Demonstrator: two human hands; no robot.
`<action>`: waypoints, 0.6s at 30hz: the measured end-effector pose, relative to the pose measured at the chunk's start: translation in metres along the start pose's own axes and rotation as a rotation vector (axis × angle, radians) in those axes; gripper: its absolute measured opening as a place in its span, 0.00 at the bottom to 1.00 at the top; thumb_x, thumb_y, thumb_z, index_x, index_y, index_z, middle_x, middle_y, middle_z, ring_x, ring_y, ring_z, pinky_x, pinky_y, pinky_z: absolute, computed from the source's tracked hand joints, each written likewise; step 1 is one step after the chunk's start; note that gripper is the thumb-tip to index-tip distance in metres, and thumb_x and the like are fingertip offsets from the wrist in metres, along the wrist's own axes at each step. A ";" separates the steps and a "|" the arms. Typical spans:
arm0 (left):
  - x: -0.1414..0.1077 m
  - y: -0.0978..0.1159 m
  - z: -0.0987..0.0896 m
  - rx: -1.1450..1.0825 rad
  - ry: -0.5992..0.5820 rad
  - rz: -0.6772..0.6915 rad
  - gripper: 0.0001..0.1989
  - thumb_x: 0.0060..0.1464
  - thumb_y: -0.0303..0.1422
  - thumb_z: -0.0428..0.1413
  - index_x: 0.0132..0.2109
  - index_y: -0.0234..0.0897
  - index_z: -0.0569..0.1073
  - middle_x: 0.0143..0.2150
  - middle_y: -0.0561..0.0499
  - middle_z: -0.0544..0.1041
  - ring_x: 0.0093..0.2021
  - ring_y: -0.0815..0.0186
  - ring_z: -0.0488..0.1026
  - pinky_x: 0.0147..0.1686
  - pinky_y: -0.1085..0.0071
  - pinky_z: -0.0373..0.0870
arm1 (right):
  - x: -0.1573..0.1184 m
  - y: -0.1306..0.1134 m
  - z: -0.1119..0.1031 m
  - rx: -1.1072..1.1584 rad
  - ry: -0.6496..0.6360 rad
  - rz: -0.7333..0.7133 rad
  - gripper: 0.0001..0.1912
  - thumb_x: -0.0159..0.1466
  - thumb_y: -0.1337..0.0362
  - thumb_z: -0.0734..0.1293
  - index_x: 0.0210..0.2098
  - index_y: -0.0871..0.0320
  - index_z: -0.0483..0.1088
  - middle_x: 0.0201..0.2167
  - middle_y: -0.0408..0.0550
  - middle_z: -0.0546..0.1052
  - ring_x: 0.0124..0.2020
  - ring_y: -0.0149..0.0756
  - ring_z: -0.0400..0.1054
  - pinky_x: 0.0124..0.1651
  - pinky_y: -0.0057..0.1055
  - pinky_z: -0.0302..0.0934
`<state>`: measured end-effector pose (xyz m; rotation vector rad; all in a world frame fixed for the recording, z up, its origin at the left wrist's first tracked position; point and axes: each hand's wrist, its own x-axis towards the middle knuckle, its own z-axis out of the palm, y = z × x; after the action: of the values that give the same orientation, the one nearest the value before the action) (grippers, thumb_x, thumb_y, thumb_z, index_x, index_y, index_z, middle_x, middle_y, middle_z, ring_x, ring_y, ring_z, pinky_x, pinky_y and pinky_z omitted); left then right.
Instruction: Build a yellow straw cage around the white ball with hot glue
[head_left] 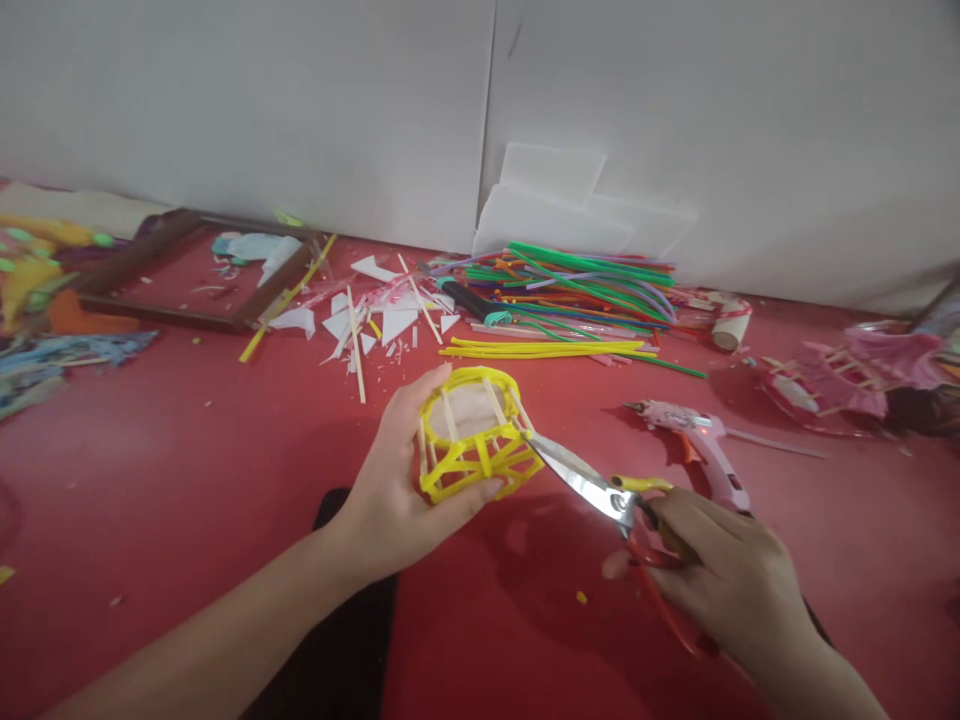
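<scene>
My left hand (pixel 405 470) is closed round a small basket-like frame (pixel 484 445) made of yellow pipe cleaners and pale wooden sticks, held tilted above the table. In my right hand (pixel 727 570) is a pair of scissors (pixel 592 490) with red handles. Their blade tips touch or nearly touch the frame's right side, by the yellow band; I cannot tell whether they are around a strand. A short yellow piece (pixel 641 483) sticks out beside my right fingers, apparently held along with the scissors.
A pink glue gun (pixel 701 440) lies right of the frame. Behind are yellow pipe cleaners (pixel 547 349), a pile of coloured ones (pixel 592 285), white scraps (pixel 394 325) and a dark wooden frame (pixel 165 312). Under my left forearm lies a black flat object (pixel 345 640). Pink craftwork (pixel 847 375) sits at right.
</scene>
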<state>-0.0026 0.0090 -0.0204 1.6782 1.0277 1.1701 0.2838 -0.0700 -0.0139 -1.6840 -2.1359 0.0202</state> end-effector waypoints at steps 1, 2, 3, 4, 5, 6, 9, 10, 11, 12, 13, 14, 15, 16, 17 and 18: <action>0.000 0.001 0.000 -0.006 0.001 -0.007 0.41 0.54 0.38 0.69 0.68 0.52 0.56 0.65 0.46 0.65 0.62 0.51 0.71 0.58 0.57 0.76 | 0.000 -0.001 -0.001 0.007 -0.010 -0.001 0.09 0.65 0.61 0.64 0.28 0.51 0.68 0.26 0.39 0.82 0.26 0.34 0.77 0.26 0.29 0.62; 0.000 0.002 0.000 -0.004 0.004 -0.009 0.41 0.53 0.38 0.69 0.68 0.52 0.56 0.64 0.46 0.66 0.62 0.52 0.71 0.57 0.57 0.77 | 0.000 -0.003 -0.001 0.013 -0.021 -0.004 0.09 0.65 0.61 0.64 0.28 0.51 0.68 0.25 0.39 0.81 0.25 0.33 0.77 0.26 0.29 0.62; 0.000 0.002 0.000 0.002 0.008 -0.008 0.41 0.53 0.38 0.69 0.68 0.51 0.57 0.64 0.46 0.67 0.62 0.52 0.71 0.58 0.57 0.76 | -0.001 -0.004 -0.001 0.017 -0.029 -0.008 0.09 0.65 0.62 0.64 0.27 0.51 0.68 0.24 0.39 0.81 0.24 0.33 0.76 0.26 0.29 0.61; 0.000 0.002 0.000 0.010 0.012 -0.001 0.41 0.53 0.38 0.69 0.67 0.51 0.57 0.63 0.46 0.67 0.62 0.52 0.72 0.58 0.57 0.76 | -0.001 -0.004 -0.002 0.015 -0.034 -0.013 0.09 0.65 0.62 0.64 0.27 0.51 0.68 0.23 0.39 0.80 0.24 0.33 0.75 0.26 0.28 0.61; 0.000 0.001 0.000 0.018 0.013 0.007 0.41 0.53 0.39 0.69 0.67 0.51 0.57 0.63 0.47 0.68 0.62 0.53 0.72 0.58 0.58 0.76 | -0.001 -0.005 -0.002 0.007 -0.034 -0.019 0.10 0.64 0.62 0.64 0.26 0.51 0.68 0.22 0.39 0.80 0.23 0.32 0.75 0.26 0.28 0.61; -0.001 0.001 -0.001 0.029 0.015 0.014 0.41 0.53 0.39 0.69 0.68 0.52 0.57 0.63 0.47 0.68 0.62 0.53 0.72 0.59 0.58 0.76 | -0.002 -0.005 -0.001 -0.005 -0.030 -0.026 0.10 0.64 0.62 0.65 0.25 0.51 0.67 0.21 0.39 0.79 0.22 0.32 0.74 0.25 0.28 0.60; -0.001 -0.002 -0.001 0.061 0.014 0.054 0.42 0.54 0.39 0.69 0.69 0.53 0.56 0.63 0.48 0.69 0.61 0.55 0.73 0.58 0.59 0.77 | -0.003 -0.004 -0.001 -0.051 -0.006 -0.045 0.13 0.65 0.61 0.64 0.24 0.52 0.65 0.19 0.38 0.75 0.19 0.30 0.70 0.24 0.27 0.58; -0.001 -0.003 -0.001 0.078 0.016 0.071 0.42 0.54 0.39 0.69 0.69 0.53 0.56 0.63 0.48 0.70 0.61 0.55 0.74 0.57 0.59 0.78 | -0.003 -0.004 -0.001 -0.062 0.005 -0.053 0.14 0.66 0.60 0.64 0.23 0.52 0.64 0.18 0.37 0.74 0.19 0.29 0.70 0.23 0.27 0.57; -0.001 -0.003 -0.001 0.096 0.020 0.085 0.42 0.54 0.40 0.69 0.69 0.52 0.56 0.63 0.48 0.70 0.61 0.55 0.74 0.57 0.60 0.78 | -0.003 -0.004 -0.001 -0.070 0.017 -0.062 0.16 0.67 0.60 0.63 0.23 0.53 0.63 0.17 0.37 0.73 0.18 0.29 0.68 0.23 0.26 0.57; 0.000 -0.003 -0.002 0.110 0.025 0.095 0.42 0.53 0.40 0.69 0.69 0.52 0.56 0.64 0.48 0.70 0.61 0.54 0.74 0.56 0.60 0.79 | -0.003 -0.005 -0.001 -0.076 0.029 -0.071 0.17 0.68 0.59 0.63 0.22 0.53 0.62 0.16 0.37 0.72 0.17 0.29 0.67 0.23 0.26 0.56; 0.000 -0.003 -0.002 0.114 0.028 0.098 0.42 0.53 0.40 0.69 0.69 0.51 0.57 0.64 0.47 0.70 0.61 0.54 0.74 0.56 0.60 0.79 | -0.002 -0.005 -0.001 -0.081 0.041 -0.078 0.17 0.68 0.59 0.62 0.22 0.53 0.61 0.16 0.37 0.71 0.17 0.29 0.67 0.22 0.27 0.55; 0.001 -0.002 -0.002 0.108 0.028 0.093 0.42 0.53 0.40 0.69 0.68 0.50 0.57 0.63 0.47 0.70 0.60 0.54 0.75 0.56 0.60 0.79 | -0.002 -0.005 -0.001 -0.084 0.055 -0.082 0.18 0.68 0.58 0.62 0.22 0.53 0.61 0.16 0.38 0.72 0.17 0.29 0.67 0.22 0.27 0.55; 0.002 -0.002 -0.003 0.089 0.023 0.082 0.41 0.53 0.40 0.69 0.68 0.50 0.58 0.62 0.47 0.71 0.60 0.55 0.75 0.56 0.61 0.79 | -0.002 -0.005 -0.001 -0.082 0.070 -0.079 0.17 0.68 0.58 0.62 0.23 0.52 0.62 0.16 0.38 0.72 0.17 0.29 0.67 0.22 0.27 0.55; 0.003 -0.001 -0.003 0.061 0.013 0.065 0.41 0.53 0.40 0.69 0.67 0.49 0.58 0.61 0.47 0.72 0.59 0.55 0.76 0.55 0.61 0.80 | -0.001 -0.005 0.000 -0.074 0.088 -0.065 0.16 0.68 0.60 0.62 0.23 0.52 0.62 0.16 0.38 0.73 0.17 0.29 0.68 0.22 0.27 0.55; 0.003 -0.001 -0.003 0.028 0.002 0.041 0.40 0.54 0.40 0.69 0.67 0.49 0.58 0.60 0.48 0.73 0.58 0.56 0.77 0.55 0.62 0.80 | -0.001 -0.004 0.001 -0.060 0.107 -0.044 0.14 0.67 0.62 0.62 0.24 0.52 0.62 0.17 0.38 0.75 0.17 0.29 0.69 0.23 0.27 0.55; 0.004 -0.001 -0.004 -0.005 -0.012 0.009 0.40 0.54 0.40 0.68 0.67 0.49 0.58 0.60 0.47 0.74 0.57 0.56 0.77 0.54 0.62 0.80 | -0.001 -0.003 0.002 -0.040 0.124 -0.019 0.13 0.67 0.65 0.61 0.25 0.52 0.63 0.18 0.38 0.76 0.17 0.29 0.69 0.23 0.27 0.55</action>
<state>-0.0052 0.0133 -0.0192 1.6859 1.0102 1.1663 0.2804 -0.0713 -0.0153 -1.6424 -2.0732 -0.1293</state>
